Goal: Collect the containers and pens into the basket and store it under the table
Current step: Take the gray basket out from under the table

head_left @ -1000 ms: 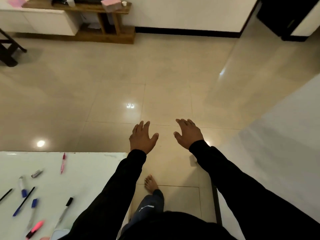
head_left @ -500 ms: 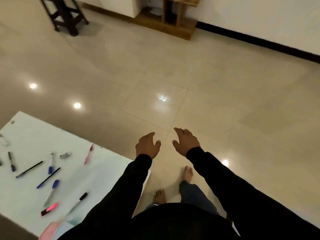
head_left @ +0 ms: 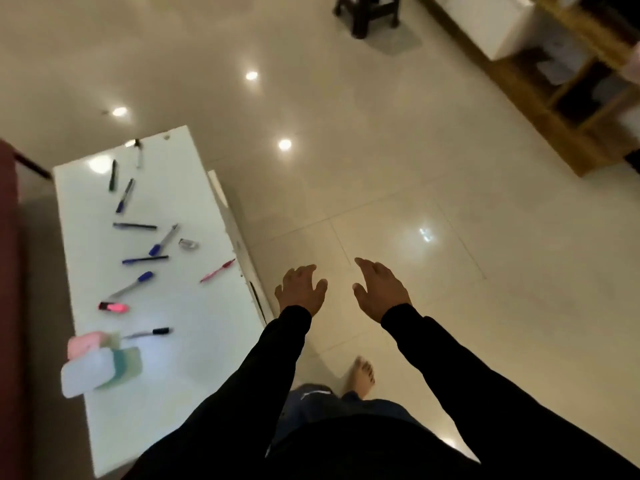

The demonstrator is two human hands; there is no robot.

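While I watched the head view, both hands hung out over the tiled floor [head_left: 415,161], beside the table's right edge and not above its top. Left hand [head_left: 300,289]: palm down, fingers spread and slightly curled, holding nothing. Right hand [head_left: 380,288]: same posture, unclenched and empty, just beside the left with a gap between them. Both arms wore black sleeves [head_left: 450,368]. One bare foot [head_left: 363,375] showed on the tiles below the hands.

White table [head_left: 194,368] sat at the left of the frame, its long side running away from the camera. Pens lay scattered across its top, none touching a hand. Noted a pink pen [head_left: 217,270] nearest the right edge, a blue-capped pen [head_left: 131,285] left of it, a pink highlighter [head_left: 113,307] lower left, and a black-capped marker [head_left: 147,332] just above the containers. Further up the top were a dark blue pen [head_left: 144,259], another blue-tipped pen [head_left: 163,240], a dark pen lying crosswise [head_left: 134,225], and two more [head_left: 124,195] toward the far end. A small clear object [head_left: 188,243] lay among them; too blurred to identify.

Containers [head_left: 100,363] sat clustered at the near left edge of the table: pale pink, white and greenish, blurred, touching one another.

Dark stool [head_left: 369,12] stood at the top of the frame, wooden shelving [head_left: 554,109] at the upper right. I could not find the basket in this view.
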